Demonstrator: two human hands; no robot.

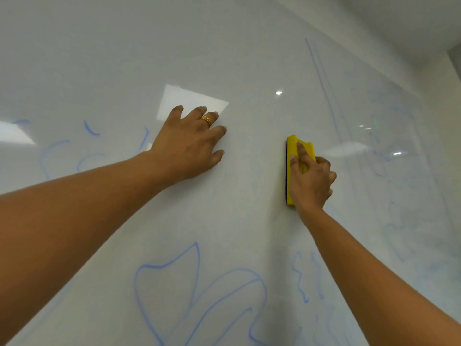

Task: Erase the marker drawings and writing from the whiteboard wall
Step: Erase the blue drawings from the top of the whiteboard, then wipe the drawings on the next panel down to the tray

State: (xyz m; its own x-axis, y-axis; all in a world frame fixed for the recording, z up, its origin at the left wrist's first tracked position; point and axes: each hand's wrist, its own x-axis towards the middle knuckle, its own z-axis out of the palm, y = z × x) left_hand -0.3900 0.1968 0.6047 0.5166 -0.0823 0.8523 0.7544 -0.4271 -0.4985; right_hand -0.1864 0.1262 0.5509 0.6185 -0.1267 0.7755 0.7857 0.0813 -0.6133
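A glossy whiteboard wall (249, 208) fills the view. My right hand (310, 181) grips a yellow eraser (290, 168) with a dark felt face, pressed upright against the board right of centre. My left hand (192, 143), with a gold ring on one finger, rests flat on the board, fingers spread, holding nothing. Blue marker leaf-like outlines (197, 290) lie below both hands. Blue squiggles (299, 278) sit under my right forearm. Faint blue curves (57, 151) remain at the left. The patch between and around my hands looks wiped.
A thin vertical blue line (324, 91) runs down the board at the upper right, with faint smeared blue writing (394, 158) beyond it. Ceiling lights reflect in the board. The wall's corner and ceiling show at the top right.
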